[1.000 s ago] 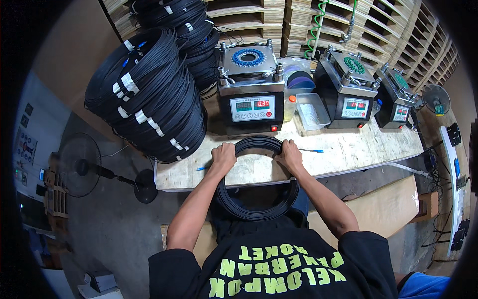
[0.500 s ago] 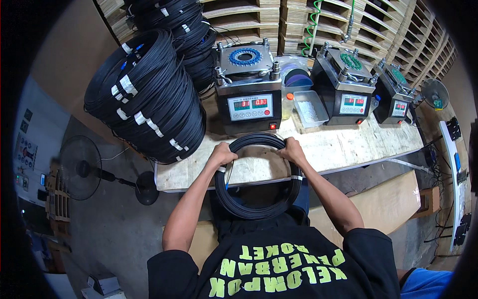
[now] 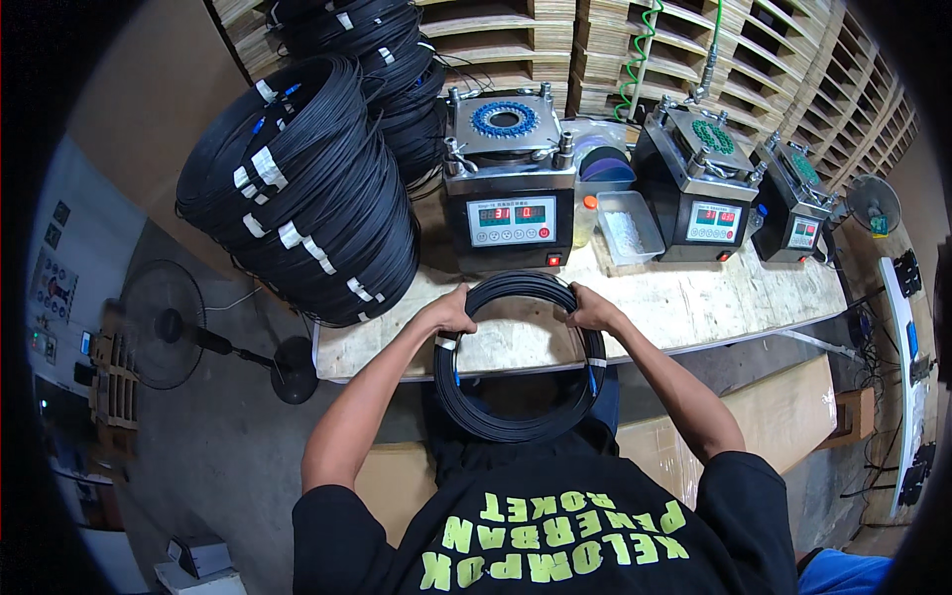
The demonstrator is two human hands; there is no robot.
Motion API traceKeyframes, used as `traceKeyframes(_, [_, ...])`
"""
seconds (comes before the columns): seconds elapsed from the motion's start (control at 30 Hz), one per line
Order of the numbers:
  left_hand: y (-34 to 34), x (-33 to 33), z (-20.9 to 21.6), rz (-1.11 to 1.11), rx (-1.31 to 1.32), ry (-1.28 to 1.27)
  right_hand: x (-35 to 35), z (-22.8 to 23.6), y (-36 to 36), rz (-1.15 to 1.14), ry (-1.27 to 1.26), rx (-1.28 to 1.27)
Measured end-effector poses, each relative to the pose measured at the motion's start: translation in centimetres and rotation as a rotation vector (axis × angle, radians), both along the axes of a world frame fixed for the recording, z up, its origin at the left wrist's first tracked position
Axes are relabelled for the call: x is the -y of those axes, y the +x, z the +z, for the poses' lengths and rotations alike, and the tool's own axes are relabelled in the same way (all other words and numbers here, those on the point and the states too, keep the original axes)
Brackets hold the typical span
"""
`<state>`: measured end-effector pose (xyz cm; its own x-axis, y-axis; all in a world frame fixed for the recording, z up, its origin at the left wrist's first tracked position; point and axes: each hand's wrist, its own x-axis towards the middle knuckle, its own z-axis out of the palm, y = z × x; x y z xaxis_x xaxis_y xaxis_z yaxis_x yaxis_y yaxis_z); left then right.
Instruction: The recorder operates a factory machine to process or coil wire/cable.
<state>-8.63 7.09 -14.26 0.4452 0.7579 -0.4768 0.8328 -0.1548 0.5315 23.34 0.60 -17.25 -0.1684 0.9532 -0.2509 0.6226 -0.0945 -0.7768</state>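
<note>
A coil of black cable [image 3: 516, 426] is held between my two hands, its far side over the table and its near side over my lap. My left hand [image 3: 452, 310] is closed round its upper left part. On the upper right, my right hand [image 3: 592, 308] grips it in the same way. White tape bands wrap the coil on both sides, and small blue connectors [image 3: 592, 381] show along its inner edge. Just beyond it stands a black polishing machine [image 3: 511, 223] with a ring of blue fittings on its metal top.
A tall leaning stack of black cable coils [image 3: 297, 198] stands on the wooden table [image 3: 694, 307] at left. Two machines with green fittings [image 3: 702, 188], a clear tray [image 3: 631, 228] and an orange-capped bottle [image 3: 585, 220] are at right. A standing fan [image 3: 169, 327] is at far left.
The coil has turned slightly in my hands, and a blue connector now shows on its right inner side. The view has shifted a little. Both hands keep their grip.
</note>
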Motion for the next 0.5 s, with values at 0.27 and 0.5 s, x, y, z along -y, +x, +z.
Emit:
traceKeyframes(0.27, [1.1,1.7,1.3,0.051,-0.133,0.089,0.2,1.5,-0.5,0.023,-0.018,0.223])
traceKeyframes(0.5, [-1.5,1.9,0.5,0.371,0.503,-0.353,0.8,2.6,-1.4,-0.029,0.021,0.033])
